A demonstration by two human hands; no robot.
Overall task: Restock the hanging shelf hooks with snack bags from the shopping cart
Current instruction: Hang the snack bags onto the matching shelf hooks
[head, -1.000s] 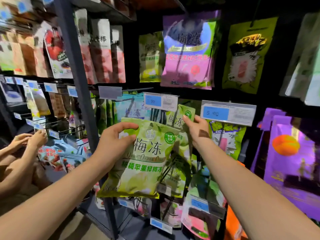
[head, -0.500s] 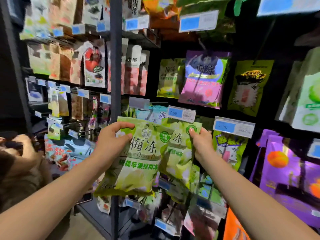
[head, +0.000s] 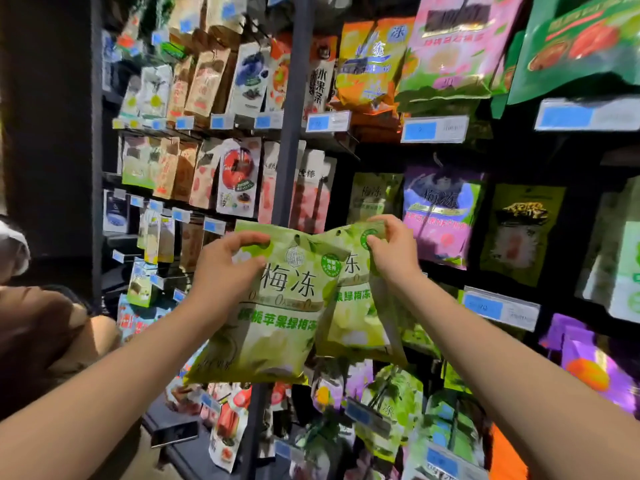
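Head camera: a person's left hand (head: pixel 221 268) grips the top left corner of a green snack bag (head: pixel 277 323), held upright before the hanging shelf (head: pixel 294 150). The right hand (head: pixel 391 254) pinches the top edge of a second green bag (head: pixel 356 317) just behind. The front bag's hang hole (head: pixel 297 236) lies between the hands, nearer the left fingers (head: pixel 249 239); the hook is hidden.

Dark grey metal upright post (head: pixel 293 174) separates two black-backed shelving bays. Blue-and-white price label holders (head: pixel 434 129) sit on the rail edges. Matte black side wall (head: pixel 52 133) at left. Brownish floor (head: pixel 114 469) at lower left. Lighting dim.
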